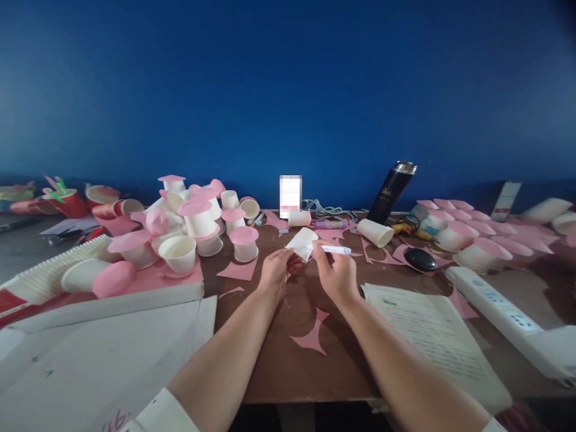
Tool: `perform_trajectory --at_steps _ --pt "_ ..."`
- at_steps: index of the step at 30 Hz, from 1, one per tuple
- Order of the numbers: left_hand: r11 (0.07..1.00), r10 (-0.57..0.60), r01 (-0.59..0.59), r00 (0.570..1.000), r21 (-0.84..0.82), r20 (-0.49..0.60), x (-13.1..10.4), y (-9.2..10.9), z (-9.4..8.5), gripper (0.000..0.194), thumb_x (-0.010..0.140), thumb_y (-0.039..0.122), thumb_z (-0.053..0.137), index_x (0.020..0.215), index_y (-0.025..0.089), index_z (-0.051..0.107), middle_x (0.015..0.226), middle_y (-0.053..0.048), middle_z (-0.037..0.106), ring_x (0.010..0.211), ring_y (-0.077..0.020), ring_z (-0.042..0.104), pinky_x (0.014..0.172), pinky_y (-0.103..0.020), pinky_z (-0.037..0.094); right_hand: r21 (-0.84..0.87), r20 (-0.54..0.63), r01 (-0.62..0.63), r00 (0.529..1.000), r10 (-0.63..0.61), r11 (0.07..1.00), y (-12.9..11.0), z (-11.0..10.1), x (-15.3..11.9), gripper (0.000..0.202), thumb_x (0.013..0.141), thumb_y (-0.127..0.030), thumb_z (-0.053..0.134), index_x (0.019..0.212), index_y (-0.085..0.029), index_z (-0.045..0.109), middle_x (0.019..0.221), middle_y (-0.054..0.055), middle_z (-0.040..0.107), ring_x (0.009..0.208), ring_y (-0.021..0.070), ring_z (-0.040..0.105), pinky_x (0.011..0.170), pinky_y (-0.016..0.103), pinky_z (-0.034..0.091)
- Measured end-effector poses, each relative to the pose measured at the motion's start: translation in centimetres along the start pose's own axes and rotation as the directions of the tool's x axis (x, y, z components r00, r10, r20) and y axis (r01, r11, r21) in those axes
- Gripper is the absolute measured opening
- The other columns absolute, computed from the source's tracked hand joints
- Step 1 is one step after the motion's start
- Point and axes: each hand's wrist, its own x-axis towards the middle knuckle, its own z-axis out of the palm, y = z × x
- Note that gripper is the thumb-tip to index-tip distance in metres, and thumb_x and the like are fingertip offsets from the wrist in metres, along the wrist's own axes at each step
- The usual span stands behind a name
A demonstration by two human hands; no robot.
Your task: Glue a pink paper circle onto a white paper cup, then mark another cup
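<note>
In the middle of the desk my left hand [279, 267] is closed on a white paper cup [301, 239], which lies tilted in its fingers. My right hand [336, 273] grips a white pen [337, 249] with its tip end against or close to the cup; whether it touches I cannot tell. Just behind them another white cup [299, 218] lies on its side. Nearer to me a pink paper scrap [314, 336] rests on the brown desk [288, 372].
Many white cups with pink paper discs [198, 222] crowd the left, beside a long stack of cups [85, 258]. More disc-topped cups [481, 247] stand right. A black flask [390, 193], printed sheet [432, 330], power strip [495, 306] and black round object [419, 258] are also right.
</note>
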Motion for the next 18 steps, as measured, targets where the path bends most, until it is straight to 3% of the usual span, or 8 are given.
perform_trajectory --at_steps 5,18 --pt "0.998 0.046 -0.046 0.999 0.030 0.028 0.10 -0.25 -0.18 0.012 0.065 0.021 0.070 0.064 0.012 0.061 0.061 -0.003 0.062 0.059 -0.0108 0.060 0.058 -0.021 0.049 -0.016 0.043 0.009 0.999 -0.008 1.000 0.27 0.11 -0.02 0.027 0.090 -0.039 0.048 0.093 -0.020 0.068 0.092 0.008 0.072 0.085 0.0228 0.067 0.076 0.032 0.050" --pt "0.987 0.100 -0.104 0.994 0.120 0.040 -0.04 -0.43 -0.25 0.015 0.064 0.026 0.069 0.061 0.013 0.061 0.058 -0.003 0.062 0.055 -0.0104 0.057 0.056 -0.021 0.047 -0.035 0.004 -0.042 0.999 0.043 0.998 0.36 0.00 0.08 0.029 0.090 -0.039 0.047 0.093 -0.019 0.068 0.092 0.008 0.072 0.083 0.0237 0.066 0.074 0.033 0.049"
